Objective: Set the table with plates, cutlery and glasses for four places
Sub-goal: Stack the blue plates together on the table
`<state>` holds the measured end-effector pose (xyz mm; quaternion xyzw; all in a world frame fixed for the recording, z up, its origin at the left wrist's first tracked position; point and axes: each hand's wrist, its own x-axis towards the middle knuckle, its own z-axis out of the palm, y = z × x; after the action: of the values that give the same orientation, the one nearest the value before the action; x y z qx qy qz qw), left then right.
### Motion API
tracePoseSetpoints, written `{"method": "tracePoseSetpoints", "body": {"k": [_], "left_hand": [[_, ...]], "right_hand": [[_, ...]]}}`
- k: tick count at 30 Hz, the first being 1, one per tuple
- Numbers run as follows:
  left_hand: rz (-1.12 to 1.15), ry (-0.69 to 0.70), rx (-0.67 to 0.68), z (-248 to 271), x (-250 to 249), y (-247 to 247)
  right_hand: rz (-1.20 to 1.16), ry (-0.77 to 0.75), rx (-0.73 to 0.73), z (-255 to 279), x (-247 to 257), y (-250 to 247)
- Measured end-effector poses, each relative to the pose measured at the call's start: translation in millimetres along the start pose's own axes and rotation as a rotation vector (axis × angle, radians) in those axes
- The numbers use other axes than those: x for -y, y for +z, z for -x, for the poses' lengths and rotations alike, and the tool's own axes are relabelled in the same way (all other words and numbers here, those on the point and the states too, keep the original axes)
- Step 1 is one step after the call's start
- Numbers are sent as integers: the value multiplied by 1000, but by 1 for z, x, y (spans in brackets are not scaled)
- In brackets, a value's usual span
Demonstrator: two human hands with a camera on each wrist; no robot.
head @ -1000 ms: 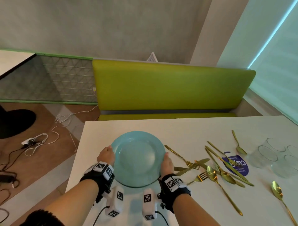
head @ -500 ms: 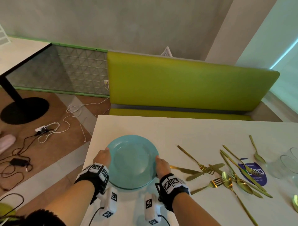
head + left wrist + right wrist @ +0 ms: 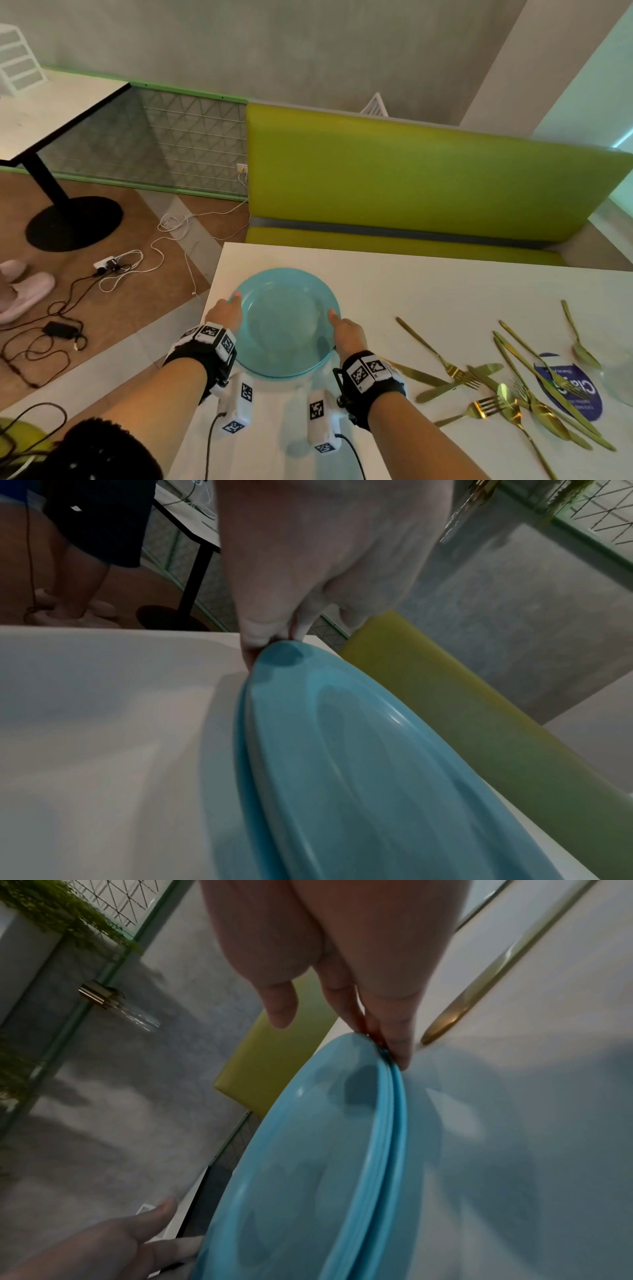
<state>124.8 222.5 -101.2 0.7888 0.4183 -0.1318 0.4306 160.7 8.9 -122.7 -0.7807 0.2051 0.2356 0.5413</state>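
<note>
head view: left hand (image 3: pixel 224 313) grasps the blue plates (image 3: pixel 286 322) at their nine o'clock rim, right hand (image 3: pixel 347 334) at three o'clock; the stack sits near the white table (image 3: pixel 428 291) corner, gold cutlery (image 3: pixel 513 387) toward four o'clock.

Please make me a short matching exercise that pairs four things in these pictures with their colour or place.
Things:
1. plates
2. cutlery
3. bench
4. left hand

Descriptions:
A. gold, scattered to the right of the plates
B. lime green, behind the table
C. light blue, stacked near the table's left end
D. grips the stack's left rim

Pairs: 1-C, 2-A, 3-B, 4-D
</note>
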Motion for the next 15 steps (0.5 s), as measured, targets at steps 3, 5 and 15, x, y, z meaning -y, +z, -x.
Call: {"method": "tracePoseSetpoints", "body": {"k": [3, 5, 15], "left_hand": [[35, 0, -8, -6, -3, -5], [59, 3, -20, -10, -4, -8], [184, 24, -5, -22, -10, -20]], "right_hand": [[-1, -10, 21, -4, 8, 7], [-36, 0, 30, -7, 13, 10], [-242, 17, 15, -31, 19, 26]]}}
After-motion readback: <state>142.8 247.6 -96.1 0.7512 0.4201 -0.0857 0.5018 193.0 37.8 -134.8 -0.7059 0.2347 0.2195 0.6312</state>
